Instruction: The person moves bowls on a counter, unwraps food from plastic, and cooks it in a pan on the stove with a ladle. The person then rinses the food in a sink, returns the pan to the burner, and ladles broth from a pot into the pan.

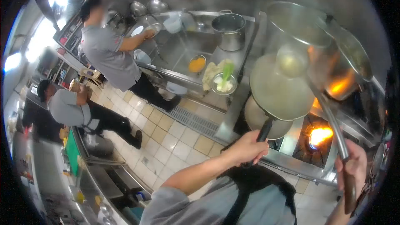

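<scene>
My left hand (249, 148) is wrapped round the black handle of a wide pan (266, 81) that holds pale, cloudy liquid. The pan is held over the stove, overlapping a large pot (264, 121) beneath it. In my right hand (353, 162) is the long handle of a ladle (332, 118). The ladle's round bowl (291, 63) is over the far part of the pan, with steam around it. To the right of the pan, a bare burner with a bright flame (320, 136) burns.
Tall steel pots (335, 79) stand at the back right, with flames reflected on one. Left of the stove are a bowl of white and green food (224, 84), a bowl of orange food (197, 64) and a lidless pot (230, 37). One person (108, 54) works at the sink (183, 64); another (68, 106) stands behind.
</scene>
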`<state>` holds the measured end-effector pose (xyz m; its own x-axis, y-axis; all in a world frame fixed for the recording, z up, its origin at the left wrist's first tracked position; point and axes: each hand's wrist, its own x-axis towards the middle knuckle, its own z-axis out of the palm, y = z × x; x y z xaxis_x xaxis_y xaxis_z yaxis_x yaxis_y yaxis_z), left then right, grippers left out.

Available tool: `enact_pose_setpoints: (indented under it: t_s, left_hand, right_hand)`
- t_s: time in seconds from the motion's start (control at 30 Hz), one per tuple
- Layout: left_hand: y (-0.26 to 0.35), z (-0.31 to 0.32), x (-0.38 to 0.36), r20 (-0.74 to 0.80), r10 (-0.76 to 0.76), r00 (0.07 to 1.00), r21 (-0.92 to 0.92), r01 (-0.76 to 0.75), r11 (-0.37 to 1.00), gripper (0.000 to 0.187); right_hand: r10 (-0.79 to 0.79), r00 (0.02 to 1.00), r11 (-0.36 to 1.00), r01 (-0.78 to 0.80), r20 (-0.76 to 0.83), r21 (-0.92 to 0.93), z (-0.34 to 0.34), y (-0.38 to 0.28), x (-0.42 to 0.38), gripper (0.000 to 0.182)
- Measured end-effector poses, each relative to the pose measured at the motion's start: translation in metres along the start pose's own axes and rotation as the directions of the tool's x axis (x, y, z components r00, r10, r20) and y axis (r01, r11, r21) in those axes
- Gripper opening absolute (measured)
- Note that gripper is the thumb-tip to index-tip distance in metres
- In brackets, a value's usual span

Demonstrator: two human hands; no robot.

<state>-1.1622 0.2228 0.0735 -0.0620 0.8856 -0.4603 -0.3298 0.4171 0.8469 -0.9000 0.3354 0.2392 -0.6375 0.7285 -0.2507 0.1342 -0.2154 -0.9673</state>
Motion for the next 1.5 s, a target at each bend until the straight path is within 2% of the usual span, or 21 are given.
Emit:
enact_pose_setpoints:
  t_s: [0.07,0.13,0.17,0.2,0.3,0.37,0.4,0.53,0.57,0.6,0.67,0.77,0.87,0.93,1.07,1.2,1.27,1.3,1.33,1.4,1.5]
  left_hand:
    - [-0.004,-0.003,0.000,0.009,0.002,1.000,0.003,-0.002,1.000,0.015]
    - [-0.013,-0.007,0.004,0.021,0.005,1.000,0.006,-0.005,1.000,0.015]
    - [-0.019,-0.010,0.008,0.003,0.006,1.000,-0.008,-0.006,1.000,0.015]
    - [-0.022,-0.012,0.010,-0.015,0.007,1.000,-0.023,-0.007,1.000,0.015]
    - [-0.010,-0.018,0.003,-0.020,-0.005,1.000,0.004,0.005,1.000,0.013]
    - [-0.012,-0.023,0.003,-0.023,-0.003,1.000,-0.016,0.002,1.000,0.014]
    - [-0.013,-0.025,0.004,-0.026,-0.001,1.000,-0.030,0.001,1.000,0.017]
    - [-0.013,-0.035,0.006,-0.005,0.011,1.000,-0.060,-0.011,0.998,0.017]
    - [-0.003,-0.037,0.002,-0.030,-0.045,0.999,-0.031,0.044,0.999,0.017]
    - [0.003,-0.037,0.002,-0.037,-0.101,0.994,0.008,0.101,0.995,0.017]
    - [-0.007,-0.044,0.009,0.007,-0.102,0.995,0.005,0.102,0.995,0.017]
    - [-0.014,-0.048,0.014,0.005,-0.100,0.995,-0.025,0.100,0.995,0.017]
    - [-0.011,-0.055,0.015,-0.026,-0.103,0.994,-0.024,0.103,0.994,0.016]
    - [-0.012,-0.058,0.017,-0.009,-0.085,0.996,-0.025,0.085,0.996,0.016]
    - [-0.012,-0.060,0.020,-0.013,-0.083,0.996,-0.044,0.082,0.996,0.016]
    - [-0.010,-0.060,0.020,-0.021,-0.098,0.995,-0.028,0.097,0.995,0.013]
    - [-0.011,-0.061,0.022,-0.012,-0.103,0.995,-0.017,0.103,0.995,0.013]
    - [-0.011,-0.060,0.022,-0.003,-0.100,0.995,-0.025,0.100,0.995,0.012]
    - [-0.011,-0.060,0.023,0.005,-0.097,0.995,-0.034,0.097,0.995,0.012]
    - [-0.008,-0.058,0.024,0.005,-0.100,0.995,-0.028,0.100,0.995,0.013]
    - [-0.005,-0.057,0.024,0.007,-0.103,0.995,-0.008,0.103,0.995,0.014]
  right_hand:
    - [0.063,0.996,0.998,-0.065,-0.059,-0.025,0.005,0.008,-0.006,0.079]
    - [0.011,0.985,1.000,-0.016,-0.172,-0.026,0.005,0.031,-0.009,0.082]
    - [0.023,0.977,0.986,-0.057,-0.212,-0.156,0.013,0.031,-0.011,0.079]
    - [0.093,0.972,0.985,-0.122,-0.216,-0.126,0.026,0.015,-0.012,0.074]
    - [0.101,0.955,0.977,-0.148,-0.279,-0.154,0.036,0.007,-0.003,0.073]
    - [-0.145,0.948,0.980,0.098,-0.285,-0.174,0.014,0.029,0.011,0.076]
    - [-0.183,0.923,0.974,0.122,-0.340,-0.192,0.014,0.031,0.022,0.076]
    - [-0.261,0.929,0.941,0.183,-0.263,-0.286,0.019,0.007,0.074,0.075]
    - [-0.310,0.921,0.922,0.230,-0.237,-0.313,0.012,0.010,0.091,0.074]
    - [-0.284,0.925,0.900,0.166,-0.253,-0.404,0.011,0.005,0.104,0.068]
    - [-0.270,0.946,0.904,0.185,-0.179,-0.387,0.004,-0.003,0.129,0.064]
    - [-0.248,0.935,0.930,0.156,-0.253,-0.334,-0.007,-0.009,0.168,0.064]
    - [-0.242,0.926,0.937,0.145,-0.291,-0.318,-0.004,-0.016,0.198,0.049]
    - [-0.226,0.951,0.922,0.139,-0.211,-0.363,-0.011,-0.014,0.222,0.033]
    - [-0.219,0.955,0.922,0.136,-0.201,-0.361,-0.019,-0.010,0.254,0.023]
    - [-0.052,0.987,0.974,0.017,-0.150,-0.225,-0.018,-0.026,0.256,0.016]
    - [-0.029,0.957,0.972,0.095,-0.289,0.217,-0.016,-0.027,0.261,0.012]
    - [-0.040,0.987,0.933,0.093,-0.157,0.347,-0.022,-0.032,0.258,0.013]
    - [-0.039,0.987,0.933,0.092,-0.157,0.347,-0.027,-0.034,0.257,0.013]
    - [-0.003,1.000,0.776,-0.012,0.022,0.631,-0.033,-0.036,0.255,0.015]
    - [-0.068,0.995,0.677,-0.013,0.080,0.735,-0.038,-0.037,0.244,0.030]
